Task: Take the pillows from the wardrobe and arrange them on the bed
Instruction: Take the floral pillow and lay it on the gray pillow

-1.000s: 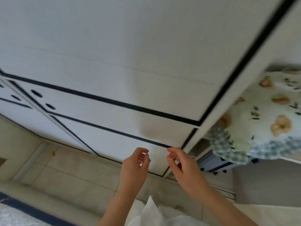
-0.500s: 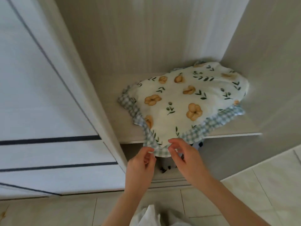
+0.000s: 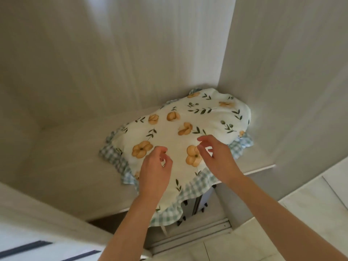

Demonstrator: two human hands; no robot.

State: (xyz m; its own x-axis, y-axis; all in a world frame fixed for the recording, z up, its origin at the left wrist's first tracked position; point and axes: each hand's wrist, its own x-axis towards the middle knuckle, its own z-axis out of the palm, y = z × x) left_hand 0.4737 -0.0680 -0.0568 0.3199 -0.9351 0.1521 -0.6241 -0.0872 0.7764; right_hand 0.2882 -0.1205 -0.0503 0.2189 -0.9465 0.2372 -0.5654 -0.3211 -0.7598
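Note:
A white pillow with orange flowers, green leaves and a green checked frill lies on a pale shelf inside the open wardrobe, pushed toward the right back corner. Its near frill hangs over the shelf's front edge. My left hand hovers over the pillow's near left part, fingers loosely curled, holding nothing. Over the near middle of the pillow is my right hand, its fingers spread and bent, also holding nothing. Whether the fingertips touch the fabric I cannot tell.
The wardrobe's side wall stands close on the right, the back panel behind. A white sliding door with black lines is at the bottom left. Under the shelf sit a dark-spotted item and the door track; tiled floor lies right.
The view swung from the closed door to the open compartment and came closer. Both hands rose from below the shelf edge to over the pillow's top, and the fingers spread.

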